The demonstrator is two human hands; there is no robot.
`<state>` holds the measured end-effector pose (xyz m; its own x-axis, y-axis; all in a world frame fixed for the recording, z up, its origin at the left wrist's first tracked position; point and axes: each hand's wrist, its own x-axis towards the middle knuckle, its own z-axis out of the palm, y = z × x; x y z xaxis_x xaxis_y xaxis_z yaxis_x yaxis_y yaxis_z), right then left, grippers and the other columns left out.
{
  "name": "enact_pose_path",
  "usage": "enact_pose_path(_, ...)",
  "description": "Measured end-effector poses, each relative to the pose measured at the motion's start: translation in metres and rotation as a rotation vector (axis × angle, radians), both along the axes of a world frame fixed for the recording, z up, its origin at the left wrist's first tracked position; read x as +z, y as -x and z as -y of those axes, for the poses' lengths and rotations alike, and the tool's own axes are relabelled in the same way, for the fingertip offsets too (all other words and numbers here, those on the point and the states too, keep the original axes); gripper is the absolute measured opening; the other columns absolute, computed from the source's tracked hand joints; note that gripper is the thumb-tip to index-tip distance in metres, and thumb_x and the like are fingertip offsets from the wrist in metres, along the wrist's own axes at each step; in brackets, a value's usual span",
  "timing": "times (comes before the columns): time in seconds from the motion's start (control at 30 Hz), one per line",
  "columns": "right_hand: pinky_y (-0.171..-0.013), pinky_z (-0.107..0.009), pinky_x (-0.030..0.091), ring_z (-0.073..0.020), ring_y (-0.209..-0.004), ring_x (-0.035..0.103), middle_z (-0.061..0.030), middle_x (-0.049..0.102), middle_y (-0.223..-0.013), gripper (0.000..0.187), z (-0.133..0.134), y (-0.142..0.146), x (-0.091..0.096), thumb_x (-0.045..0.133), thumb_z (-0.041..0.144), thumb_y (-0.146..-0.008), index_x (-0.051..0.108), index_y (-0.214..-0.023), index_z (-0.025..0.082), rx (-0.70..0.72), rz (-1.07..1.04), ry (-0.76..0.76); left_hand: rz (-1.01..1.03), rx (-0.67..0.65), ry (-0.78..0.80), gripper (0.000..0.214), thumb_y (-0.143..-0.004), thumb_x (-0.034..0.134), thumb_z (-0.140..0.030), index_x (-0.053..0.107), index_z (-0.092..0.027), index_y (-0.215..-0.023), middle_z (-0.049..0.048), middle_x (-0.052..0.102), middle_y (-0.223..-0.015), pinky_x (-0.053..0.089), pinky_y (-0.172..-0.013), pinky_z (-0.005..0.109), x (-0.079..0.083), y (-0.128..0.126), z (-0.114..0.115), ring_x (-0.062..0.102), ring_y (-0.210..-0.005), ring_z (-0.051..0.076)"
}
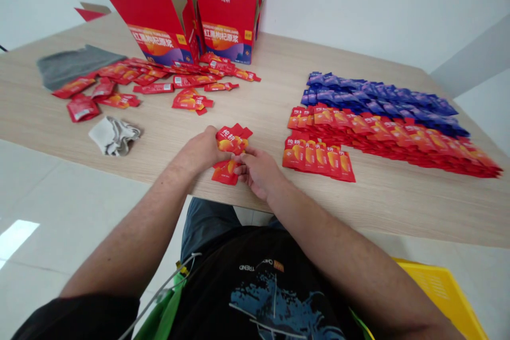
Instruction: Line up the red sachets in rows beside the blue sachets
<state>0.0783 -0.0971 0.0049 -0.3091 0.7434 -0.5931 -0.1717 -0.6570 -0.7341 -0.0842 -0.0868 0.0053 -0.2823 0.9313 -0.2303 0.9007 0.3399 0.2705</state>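
Observation:
Near the table's front edge, my left hand (pixel 204 147) is closed on a small bunch of red sachets (pixel 230 141) with orange fruit prints. My right hand (pixel 257 172) meets it from the other side, its thumb and fingers pinched at the lower end of the bunch. Just below the fingers, one red sachet (pixel 225 172) shows partly; whether it is held or lies on the table I cannot tell. To the right lies a short overlapping row of red sachets (pixel 316 158). Behind my hands sits a small cluster of red sachets (pixel 191 100).
Long rows of red sachets (pixel 390 133) and blue sachets (pixel 374 96) lie at the right. Loose red sachets (pixel 153 86) spread before two red cartons (pixel 159 16). A grey cloth (pixel 75 64) and a crumpled pale cloth (pixel 114 135) lie left. A yellow crate (pixel 442 289) stands lower right.

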Motion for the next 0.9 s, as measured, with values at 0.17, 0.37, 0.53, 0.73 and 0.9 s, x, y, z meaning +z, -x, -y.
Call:
enact_pose_path(0.17, -0.039, -0.018, 0.044, -0.0086, -0.048, 0.058, 0.0074, 0.064, -0.076, 0.035, 0.002, -0.006, -0.006, 0.054, 0.008, -0.102, 0.053, -0.135, 0.020, 0.012, 0.037, -0.042, 0.241, 0.028, -0.158, 0.057, -0.075, 0.084, -0.046, 0.062, -0.022, -0.121, 0.0062, 0.077, -0.104, 0.055, -0.080, 0.037, 0.003, 0.005, 0.019, 0.073, -0.093, 0.029)
enact_pose_path(0.37, -0.044, -0.025, 0.055, -0.0101, -0.058, 0.066, -0.0129, 0.070, -0.130, 0.072, 0.010, -0.029, -0.019, 0.073, 0.020, -0.096, 0.044, -0.162, 0.020, 0.183, 0.370, -0.369, 0.408, 0.147, -0.254, 0.052, -0.075, 0.082, -0.044, 0.065, -0.020, -0.118, 0.0055, 0.079, -0.107, 0.058, -0.085, 0.038, 0.008, 0.004, 0.045, 0.074, -0.094, 0.028)
enact_pose_path(0.53, -0.047, -0.026, 0.057, -0.0113, -0.065, 0.070, -0.0168, 0.060, -0.151, 0.079, 0.011, -0.029, -0.015, 0.069, 0.020, -0.097, 0.036, -0.169, 0.024, 0.198, 0.319, -0.349, 0.475, 0.139, -0.248, 0.045, -0.078, 0.079, -0.038, 0.063, -0.020, -0.116, 0.0060, 0.079, -0.109, 0.058, -0.087, 0.040, 0.009, -0.011, 0.058, 0.073, -0.096, 0.027)
enact_pose_path(0.73, -0.048, -0.024, 0.042, -0.0115, -0.056, 0.058, -0.0030, 0.075, -0.093, 0.045, 0.006, -0.026, -0.011, 0.057, 0.020, -0.104, 0.061, -0.149, 0.016, 0.285, 0.432, -0.354, 0.482, 0.168, -0.268, 0.040, -0.078, 0.078, -0.039, 0.063, -0.020, -0.110, 0.0081, 0.078, -0.107, 0.057, -0.084, 0.042, 0.006, -0.017, 0.059, 0.073, -0.092, 0.028)
enact_pose_path(0.9, -0.068, -0.027, 0.042, -0.0161, -0.075, 0.063, -0.0035, 0.073, -0.080, 0.020, 0.007, -0.033, -0.009, 0.064, 0.025, -0.100, 0.073, -0.084, 0.019, 0.569, 0.769, -0.802, 0.523, 0.171, -0.276, 0.044, -0.075, 0.078, -0.045, 0.063, -0.019, -0.108, 0.0066, 0.077, -0.099, 0.054, -0.078, 0.038, 0.005, -0.015, 0.061, 0.071, -0.086, 0.026)
